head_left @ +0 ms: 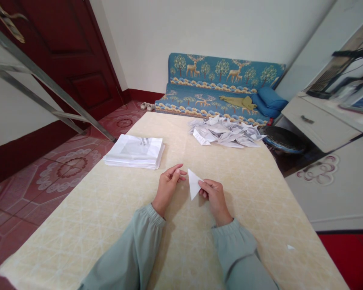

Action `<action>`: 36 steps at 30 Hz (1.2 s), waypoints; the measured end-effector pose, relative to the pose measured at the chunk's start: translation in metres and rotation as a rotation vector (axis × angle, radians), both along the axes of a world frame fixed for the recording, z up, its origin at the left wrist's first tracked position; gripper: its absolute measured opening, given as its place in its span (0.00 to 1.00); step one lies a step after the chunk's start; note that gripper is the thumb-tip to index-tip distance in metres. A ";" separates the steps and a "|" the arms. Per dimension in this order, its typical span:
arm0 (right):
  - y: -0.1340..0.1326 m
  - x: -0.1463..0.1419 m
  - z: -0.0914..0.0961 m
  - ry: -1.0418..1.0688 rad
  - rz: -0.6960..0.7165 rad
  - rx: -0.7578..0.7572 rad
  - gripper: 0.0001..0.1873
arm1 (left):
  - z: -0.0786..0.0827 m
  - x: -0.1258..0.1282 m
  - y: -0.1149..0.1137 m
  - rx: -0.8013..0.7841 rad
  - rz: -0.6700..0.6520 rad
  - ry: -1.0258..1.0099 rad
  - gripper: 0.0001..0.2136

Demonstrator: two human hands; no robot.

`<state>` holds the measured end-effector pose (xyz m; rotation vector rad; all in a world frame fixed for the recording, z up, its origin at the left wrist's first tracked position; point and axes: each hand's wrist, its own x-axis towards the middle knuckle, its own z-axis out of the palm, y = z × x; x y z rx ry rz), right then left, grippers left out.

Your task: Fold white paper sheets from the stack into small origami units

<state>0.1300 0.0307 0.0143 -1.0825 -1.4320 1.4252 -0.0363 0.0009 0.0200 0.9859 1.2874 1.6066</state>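
My right hand [212,196] pinches one corner of a small white folded paper triangle [194,184] between thumb and fingers, just above the table. Close to the triangle's left side is my left hand [170,181], its fingers apart and loosely curled, with nothing in it and not touching the paper. Beyond my left hand lies a neat stack of white paper sheets [133,150], the top one showing some grey print. Farther back on the right, a loose heap of folded papers [225,132] spreads near the table's far edge.
A pale yellow cloth covers the table [109,225]. One tiny paper scrap [290,247] lies at its right. Behind stands a blue sofa [193,98] with deer patterns. A metal ladder [56,86] leans at left, a white cabinet [335,181] stands at right, and a round black stool [284,139] is beside it.
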 end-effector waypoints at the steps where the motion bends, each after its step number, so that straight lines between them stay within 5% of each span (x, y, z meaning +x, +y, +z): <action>1: 0.000 0.000 -0.001 0.015 -0.010 -0.002 0.19 | 0.001 0.000 0.000 -0.004 -0.011 0.008 0.19; 10: 0.000 -0.002 -0.002 0.041 0.039 -0.004 0.18 | 0.003 0.003 -0.002 -0.006 -0.224 0.092 0.12; 20: -0.005 -0.007 0.004 0.010 0.046 0.076 0.14 | 0.007 0.005 -0.006 0.020 -0.084 0.221 0.15; 36: -0.002 -0.007 0.000 0.096 0.037 0.041 0.15 | 0.015 0.008 -0.009 0.077 -0.388 0.007 0.20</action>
